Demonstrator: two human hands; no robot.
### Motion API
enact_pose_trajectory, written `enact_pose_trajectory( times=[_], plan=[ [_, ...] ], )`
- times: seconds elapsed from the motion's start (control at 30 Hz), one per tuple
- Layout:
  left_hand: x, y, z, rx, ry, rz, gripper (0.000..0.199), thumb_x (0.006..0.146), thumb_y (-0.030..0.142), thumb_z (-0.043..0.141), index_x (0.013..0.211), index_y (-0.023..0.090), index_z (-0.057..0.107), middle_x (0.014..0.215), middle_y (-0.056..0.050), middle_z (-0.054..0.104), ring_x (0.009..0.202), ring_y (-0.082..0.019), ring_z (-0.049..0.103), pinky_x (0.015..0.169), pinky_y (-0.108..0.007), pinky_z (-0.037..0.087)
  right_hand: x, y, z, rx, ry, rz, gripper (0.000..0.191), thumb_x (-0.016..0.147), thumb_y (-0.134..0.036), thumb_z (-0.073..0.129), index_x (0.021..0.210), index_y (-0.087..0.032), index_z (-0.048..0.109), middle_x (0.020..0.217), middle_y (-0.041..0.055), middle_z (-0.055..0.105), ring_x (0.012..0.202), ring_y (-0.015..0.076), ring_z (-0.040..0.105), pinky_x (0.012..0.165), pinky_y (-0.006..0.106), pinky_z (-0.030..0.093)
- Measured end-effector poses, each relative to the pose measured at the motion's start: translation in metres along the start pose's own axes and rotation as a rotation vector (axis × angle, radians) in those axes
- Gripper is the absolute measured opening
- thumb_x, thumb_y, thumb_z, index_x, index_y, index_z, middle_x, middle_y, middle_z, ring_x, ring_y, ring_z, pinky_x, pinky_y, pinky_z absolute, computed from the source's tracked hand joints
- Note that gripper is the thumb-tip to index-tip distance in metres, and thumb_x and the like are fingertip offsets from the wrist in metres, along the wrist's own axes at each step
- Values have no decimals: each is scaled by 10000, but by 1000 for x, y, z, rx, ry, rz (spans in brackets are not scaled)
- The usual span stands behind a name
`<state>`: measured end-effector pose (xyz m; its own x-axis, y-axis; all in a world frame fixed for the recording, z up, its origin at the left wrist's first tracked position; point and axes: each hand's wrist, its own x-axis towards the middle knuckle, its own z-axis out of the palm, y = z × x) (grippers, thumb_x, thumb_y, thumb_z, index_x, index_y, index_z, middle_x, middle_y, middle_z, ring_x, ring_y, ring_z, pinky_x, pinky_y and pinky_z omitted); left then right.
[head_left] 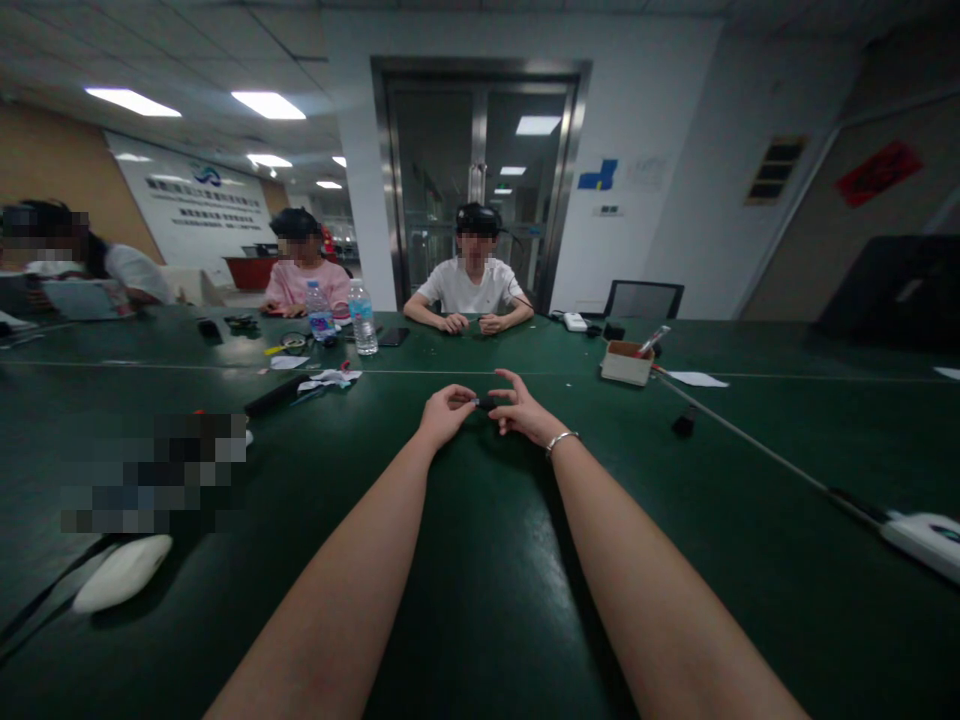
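Observation:
Both of my arms reach out over the green table, and the hands meet near its middle. A small black stick with a silvery end, similar to a USB stick, is held between them just above the tabletop. My left hand pinches its silvery end between thumb and fingertips. On the black end, the thumb and a finger of my right hand close around it, while another finger is raised away. A silver bracelet circles my right wrist. The stick's exact kind is too small to make out.
Across the green table sits a person in white; others sit at the left. Water bottles, papers and a white mouse-like object lie leftward. Rightward are a small box, a black clip-like piece and a power strip.

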<state>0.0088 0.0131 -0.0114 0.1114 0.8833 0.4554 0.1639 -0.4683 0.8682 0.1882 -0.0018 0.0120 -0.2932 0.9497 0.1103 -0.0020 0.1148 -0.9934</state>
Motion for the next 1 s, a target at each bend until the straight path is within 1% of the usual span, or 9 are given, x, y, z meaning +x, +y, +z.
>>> enact_pose_trajectory(
  times=[0.07,0.2,0.27,0.37,0.53,0.7,0.87,0.93,1.0],
  plan=[
    [0,-1,0,-7,7,-3,167,683,204,674,835,146,641,865,-65,673,791,-154,640,811,-337,510,0,0,0,8,18,18,781,699,-187,712,1329,-329,272,932,4,605,428,37,541,428,188,516],
    [0,1,0,-37,0,0,166,679,195,677,832,146,636,858,-63,671,793,-153,640,821,-342,507,2,0,1,-30,26,105,447,850,-354,548,1241,-185,411,748,35,632,383,52,492,359,169,462],
    [0,2,0,-37,9,0,163,679,191,677,831,147,636,855,-63,671,792,-154,640,825,-344,506,1,-1,1,-15,10,74,505,808,-258,606,1262,-225,389,841,39,639,399,46,506,368,170,470],
    [0,3,0,-26,24,-8,161,680,196,680,831,153,640,850,-60,673,803,-155,638,831,-343,505,-1,-2,0,51,6,17,757,704,-145,694,1320,-325,292,991,25,599,473,52,575,435,193,521],
    [0,1,-1,-31,2,-8,169,677,192,685,834,151,642,858,-62,672,811,-156,637,835,-344,503,0,0,0,8,27,105,450,824,-308,585,1222,-181,418,748,28,619,406,57,521,370,165,470],
    [0,4,-2,-24,33,7,158,672,196,682,817,152,640,859,-57,666,798,-151,630,828,-337,500,0,0,-2,25,11,15,730,681,-128,713,1280,-318,342,934,-1,612,413,32,522,403,185,505],
    [0,3,-1,-42,35,-6,147,668,181,679,806,150,640,837,-53,669,791,-149,627,812,-327,505,1,0,1,7,30,96,373,872,-337,528,1195,-168,447,788,58,644,365,51,483,348,185,462],
    [0,2,-1,-37,28,-5,153,668,192,683,810,149,643,843,-55,669,793,-149,627,814,-327,503,0,-1,1,23,31,68,407,850,-254,560,1229,-213,417,847,45,647,377,49,504,366,187,475],
    [0,1,-2,-24,34,-2,161,669,210,687,813,151,647,847,-56,669,797,-151,626,817,-327,500,-1,-2,0,75,29,43,555,795,-178,620,1273,-282,358,918,23,633,436,57,567,433,201,520]
  ],
)
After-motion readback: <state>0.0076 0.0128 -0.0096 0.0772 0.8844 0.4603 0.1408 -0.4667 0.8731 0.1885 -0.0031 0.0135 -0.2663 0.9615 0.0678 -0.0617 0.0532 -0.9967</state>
